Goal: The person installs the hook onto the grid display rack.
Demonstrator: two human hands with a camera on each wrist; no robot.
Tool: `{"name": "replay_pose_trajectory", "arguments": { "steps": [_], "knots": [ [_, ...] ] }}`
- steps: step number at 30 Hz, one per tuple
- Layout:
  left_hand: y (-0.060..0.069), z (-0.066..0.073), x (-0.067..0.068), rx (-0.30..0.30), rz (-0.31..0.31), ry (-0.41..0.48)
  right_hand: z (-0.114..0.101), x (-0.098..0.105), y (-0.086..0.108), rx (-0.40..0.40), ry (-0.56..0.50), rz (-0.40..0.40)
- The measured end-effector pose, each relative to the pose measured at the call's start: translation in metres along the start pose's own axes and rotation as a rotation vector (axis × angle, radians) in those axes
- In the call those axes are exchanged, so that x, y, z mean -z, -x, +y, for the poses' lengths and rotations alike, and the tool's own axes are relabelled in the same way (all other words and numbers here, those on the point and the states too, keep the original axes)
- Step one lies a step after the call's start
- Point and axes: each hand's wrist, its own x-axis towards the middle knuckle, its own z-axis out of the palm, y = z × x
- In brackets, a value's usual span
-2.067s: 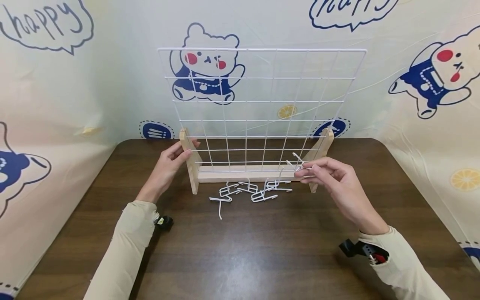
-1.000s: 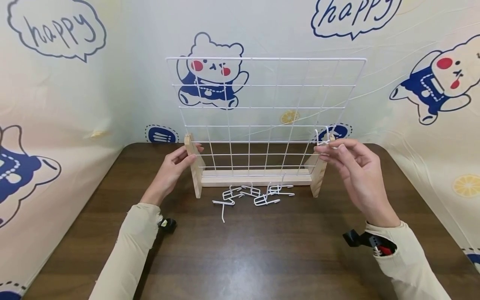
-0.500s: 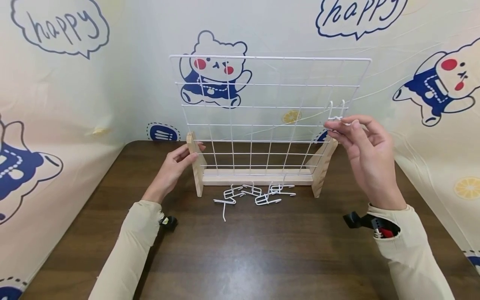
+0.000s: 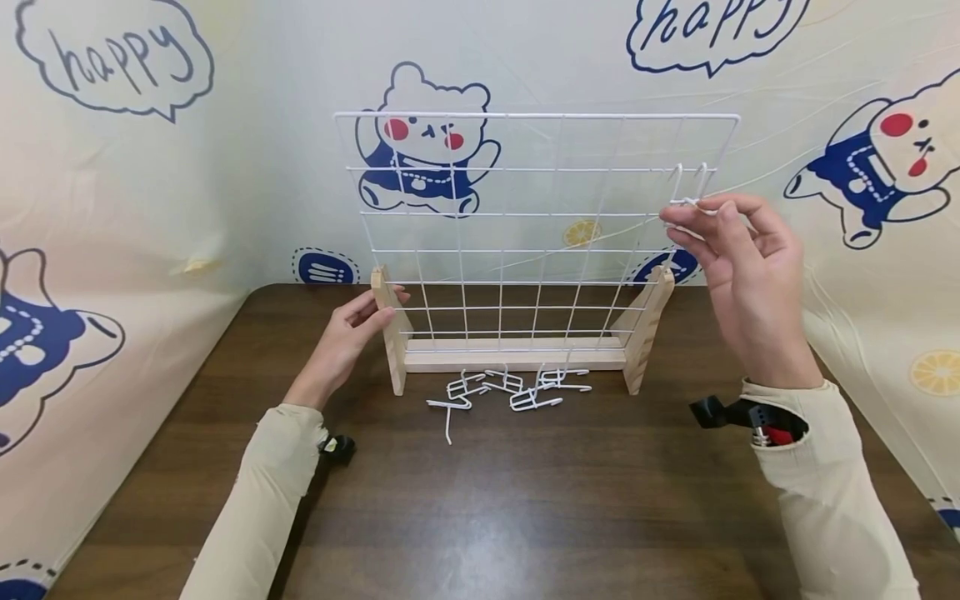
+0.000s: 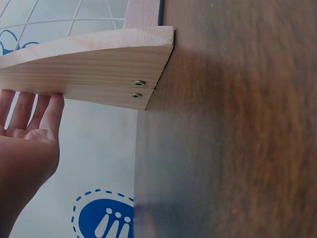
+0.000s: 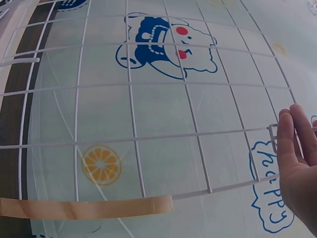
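A white wire grid panel point(image 4: 540, 116) stands upright in a wooden stand. My left hand point(image 4: 337, 342) grips the stand's left side piece point(image 4: 393, 354), thumb in front and fingers behind. In the left wrist view, fingertips point(image 5: 55, 106) touch the wooden piece's edge, and two bolts point(image 5: 138, 83) show. At the grid's upper right, my right hand point(image 4: 753, 267) pinches a white double-pronged wire hook point(image 4: 684, 201). Its prongs point up near the second wire from the top; I cannot tell whether they touch it. Fingers partly hide the hook in the right wrist view.
Several white wire hooks point(image 4: 534, 405) lie on the brown table point(image 4: 480, 500), in front of the stand's base bar point(image 4: 513, 362). The stand's right side piece point(image 4: 645, 342) is below my right hand. A printed cloth point(image 4: 255, 167) hangs behind and at both sides.
My right hand has carried the hook from low at the stand's right front, up and to the right along the grid. The left hand keeps its grip on the side piece.
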Motion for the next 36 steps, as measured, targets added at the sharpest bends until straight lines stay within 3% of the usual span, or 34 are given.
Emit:
{"name": "replay_pose_trajectory", "arguments": {
  "steps": [6,10,16,22,29,36],
  "knots": [
    [-0.001,0.000,0.000,0.008,0.001,0.000,-0.001,0.001,-0.008,0.011,-0.019,0.026],
    [0.000,0.000,0.000,0.008,0.003,0.002,0.000,0.003,-0.012,0.028,0.044,0.024],
    [0.001,0.001,0.000,0.009,0.005,-0.001,0.002,0.007,-0.014,-0.002,0.016,0.018],
    [0.000,0.000,0.000,0.013,0.004,0.002,0.005,0.012,-0.010,-0.026,0.082,-0.001],
    [0.001,0.000,-0.001,0.014,0.014,0.006,0.007,0.015,-0.003,-0.072,0.079,-0.022],
    [0.000,-0.001,-0.001,0.009,0.015,0.016,0.010,0.017,0.008,-0.080,0.065,0.019]
  ]
}}
